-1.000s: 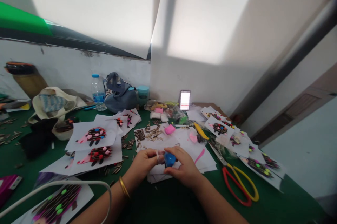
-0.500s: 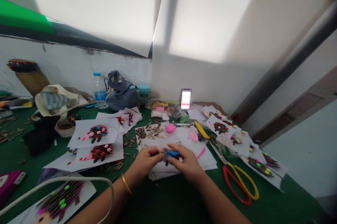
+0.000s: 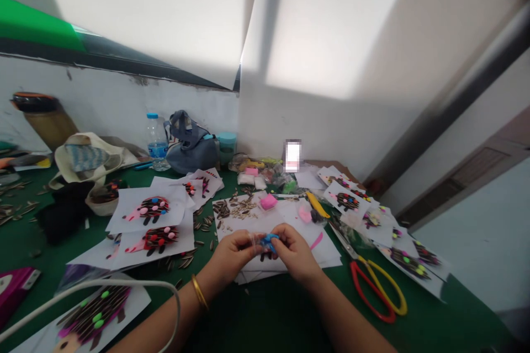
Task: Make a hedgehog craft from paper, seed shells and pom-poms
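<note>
Near the middle, above white paper sheets (image 3: 290,217), a blue lump of clay (image 3: 270,241) in clear plastic film is held between both hands. My left hand (image 3: 236,251) pinches the film on the left side. The fingers of my right hand (image 3: 292,251) are closed on the blue clay itself. Beneath the fingers part of a dark figure shows on the paper, mostly hidden. Sunflower seeds (image 3: 238,208), a bright pink clay lump (image 3: 268,201) and a paler pink lump (image 3: 305,213) lie on the sheets behind the hands.
Red and yellow handled scissors (image 3: 375,286) and a yellow cutter (image 3: 317,205) lie to the right. Seed hedgehog pictures (image 3: 153,209) are stacked on both sides. A white cable (image 3: 95,282) arches over the left forearm. A bottle (image 3: 157,143) and blue bag (image 3: 192,148) stand behind.
My right fingers have drawn in and shifted their hold on the blue clay, which now looks bunched up rather than long and flat. My left hand has barely moved.
</note>
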`<state>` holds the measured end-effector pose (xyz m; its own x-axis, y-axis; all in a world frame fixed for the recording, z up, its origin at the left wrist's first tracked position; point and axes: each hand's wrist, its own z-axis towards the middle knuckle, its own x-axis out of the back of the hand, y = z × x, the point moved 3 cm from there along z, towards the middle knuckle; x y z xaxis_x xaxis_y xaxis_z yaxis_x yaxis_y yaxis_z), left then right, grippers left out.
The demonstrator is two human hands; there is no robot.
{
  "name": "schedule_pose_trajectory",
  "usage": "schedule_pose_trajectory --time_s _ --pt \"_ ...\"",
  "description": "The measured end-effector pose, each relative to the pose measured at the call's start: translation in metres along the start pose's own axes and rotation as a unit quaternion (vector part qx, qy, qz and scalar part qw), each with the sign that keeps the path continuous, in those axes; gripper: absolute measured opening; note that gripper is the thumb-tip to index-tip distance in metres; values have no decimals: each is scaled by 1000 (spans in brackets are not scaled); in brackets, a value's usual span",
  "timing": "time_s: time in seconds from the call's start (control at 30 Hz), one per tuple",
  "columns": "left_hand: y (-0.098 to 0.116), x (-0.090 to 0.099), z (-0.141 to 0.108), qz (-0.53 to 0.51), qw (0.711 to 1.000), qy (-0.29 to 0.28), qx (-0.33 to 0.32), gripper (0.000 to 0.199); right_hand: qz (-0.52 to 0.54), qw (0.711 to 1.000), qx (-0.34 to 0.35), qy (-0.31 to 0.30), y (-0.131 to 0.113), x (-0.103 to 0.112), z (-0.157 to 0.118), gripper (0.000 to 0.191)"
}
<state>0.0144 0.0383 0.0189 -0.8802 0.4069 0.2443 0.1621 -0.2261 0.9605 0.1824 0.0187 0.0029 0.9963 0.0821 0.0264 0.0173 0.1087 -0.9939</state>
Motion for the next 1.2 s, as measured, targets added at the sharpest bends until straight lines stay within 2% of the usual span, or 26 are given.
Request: schedule_pose_trajectory --time_s 0.17,0.47,0.67,0.8,1.0,1.1,1.2 --pt "-3 -4 -3 76 996 13 -41 21 11 1000 0 -24 -1 -4 -3 27" --pt "2 -8 -9 198 975 60 -85 14 -46 999 -5 -26 3 -10 -6 24" --pt "4 -3 -8 143 983 89 -70 12 15 1000 11 10 2 -12 -4 25" --pt "0 -5 -9 94 988 101 -75 13 33 999 26 3 -1 -10 -5 23" --pt "7 -8 -9 196 974 51 -98 13 6 999 26 -25 1 -11 -8 20" --pt "8 -6 -9 224 963 75 -127 9 -5 1000 24 -19 4 -12 -8 18" --pt "5 -4 -12 206 957 110 -170 13 12 1000 27 -1 4 -12 -5 19"
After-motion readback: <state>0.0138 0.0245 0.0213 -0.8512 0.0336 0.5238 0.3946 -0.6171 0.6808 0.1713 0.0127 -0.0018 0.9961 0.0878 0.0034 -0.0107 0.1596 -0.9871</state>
